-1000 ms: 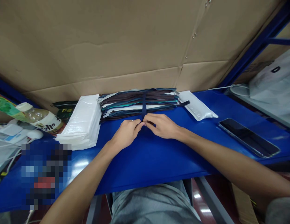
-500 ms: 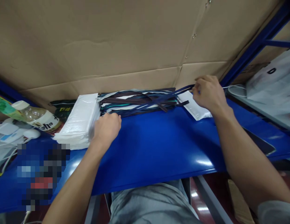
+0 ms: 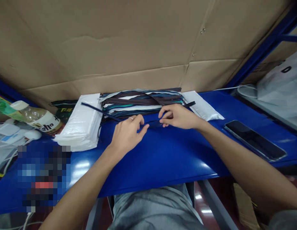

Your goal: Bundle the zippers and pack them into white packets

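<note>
A long, narrow dark blue strip [image 3: 94, 108] runs from over the white packets down to my left hand [image 3: 125, 134] and on to my right hand. My left hand is curled around it, thumb and forefinger slightly apart; its other fingertips are hidden. My right hand [image 3: 179, 116] pinches the strip near its fingertips, a short span away. Just behind both hands lies a bundle of flat strips [image 3: 138, 102] in dark blue, brown, white, grey and teal. A stack of white padded packets [image 3: 83, 115] stands left of the bundle.
At the bundle's right end lies another white packet [image 3: 205, 107], with a phone [image 3: 256, 140] nearer me on the blue table [image 3: 160, 159]. A bottle [image 3: 37, 116] leans at the left beside cables. A cardboard wall [image 3: 115, 41] closes off the back.
My right hand has come down and left from beyond the bundle's right end, bringing the strip toward my left hand. My left hand has shifted right. The strip's end now lies across the packets.
</note>
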The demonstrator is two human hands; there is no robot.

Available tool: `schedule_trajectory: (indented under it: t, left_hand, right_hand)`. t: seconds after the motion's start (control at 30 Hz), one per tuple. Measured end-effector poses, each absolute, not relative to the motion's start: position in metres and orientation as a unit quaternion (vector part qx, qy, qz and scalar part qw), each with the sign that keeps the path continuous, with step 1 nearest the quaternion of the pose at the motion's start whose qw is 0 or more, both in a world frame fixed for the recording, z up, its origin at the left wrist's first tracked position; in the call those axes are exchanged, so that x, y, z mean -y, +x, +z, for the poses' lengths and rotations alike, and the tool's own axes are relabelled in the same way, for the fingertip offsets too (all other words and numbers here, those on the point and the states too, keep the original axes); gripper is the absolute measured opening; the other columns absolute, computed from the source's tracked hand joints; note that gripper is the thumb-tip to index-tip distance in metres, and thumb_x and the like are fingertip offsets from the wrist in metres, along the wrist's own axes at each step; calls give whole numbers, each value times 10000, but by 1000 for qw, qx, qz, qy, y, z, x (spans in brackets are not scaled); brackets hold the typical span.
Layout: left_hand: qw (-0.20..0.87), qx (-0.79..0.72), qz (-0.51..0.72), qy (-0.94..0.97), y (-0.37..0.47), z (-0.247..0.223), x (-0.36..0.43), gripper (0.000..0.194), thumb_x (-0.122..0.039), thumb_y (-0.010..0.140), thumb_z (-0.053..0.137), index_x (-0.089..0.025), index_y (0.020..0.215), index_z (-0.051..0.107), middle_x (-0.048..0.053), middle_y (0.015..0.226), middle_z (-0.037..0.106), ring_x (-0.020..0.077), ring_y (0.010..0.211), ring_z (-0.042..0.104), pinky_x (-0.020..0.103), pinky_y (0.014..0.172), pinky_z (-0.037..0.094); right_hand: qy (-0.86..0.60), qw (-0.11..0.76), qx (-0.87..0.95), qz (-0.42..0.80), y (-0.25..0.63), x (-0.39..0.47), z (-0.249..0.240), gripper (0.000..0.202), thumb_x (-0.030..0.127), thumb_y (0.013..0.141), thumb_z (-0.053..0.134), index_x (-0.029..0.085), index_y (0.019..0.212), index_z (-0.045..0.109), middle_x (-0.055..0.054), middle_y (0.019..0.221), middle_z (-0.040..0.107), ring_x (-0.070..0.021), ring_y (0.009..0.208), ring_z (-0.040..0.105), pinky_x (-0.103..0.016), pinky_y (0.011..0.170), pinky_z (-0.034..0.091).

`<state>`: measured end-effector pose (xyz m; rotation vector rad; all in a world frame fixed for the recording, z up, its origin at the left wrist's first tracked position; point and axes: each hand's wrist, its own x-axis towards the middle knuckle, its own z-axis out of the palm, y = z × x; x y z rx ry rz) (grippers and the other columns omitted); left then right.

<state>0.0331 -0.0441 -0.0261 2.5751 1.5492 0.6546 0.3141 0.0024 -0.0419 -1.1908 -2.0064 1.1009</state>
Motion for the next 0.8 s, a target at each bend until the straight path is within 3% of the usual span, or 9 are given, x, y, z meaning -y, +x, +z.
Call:
schedule_trajectory:
  t: [0.1, 0.33, 0.57, 0.8]
  left_hand:
    - [83, -491, 169, 850, 35, -38, 42, 269, -479, 1070, 640, -256, 930, 693, 21, 798, 734, 232, 733, 705, 323, 627, 400]
    - [75, -481, 153, 860, 34, -45, 39, 264, -429, 1107, 587, -278, 1129, 802, 68, 1083, 833, 261, 918, 775, 324, 696, 476]
    - [59, -478, 135, 866, 38, -44, 42, 240, -342, 1105, 544, -251, 1089, 766, 93, 1077, 800, 297, 867, 760, 344, 651, 460]
    - [18, -495, 127, 860, 43, -37, 49, 244, -308, 1090, 484, -241, 1004, 702, 92, 1010, 753, 264, 745, 712, 345, 614, 419]
  right_hand:
    - [-431, 292, 742, 421, 297, 3, -50, 273, 416, 899, 844, 205, 1008, 710, -68, 809, 818, -244, 748, 804, -353, 718, 634]
    - [-401, 321, 737, 440, 285, 8, -56, 273, 439, 918, 832, 199, 1013, 743, -76, 894, 838, -237, 799, 804, -354, 752, 627]
    - [-395, 332, 746, 422, 277, 13, -60, 202, 385, 928, 809, 216, 1030, 765, -58, 942, 852, -252, 864, 825, -373, 821, 641]
    - [-398, 333, 769, 374, 271, 17, -63, 157, 332, 942, 783, 246, 1073, 785, -26, 965, 855, -257, 904, 827, -395, 877, 645]
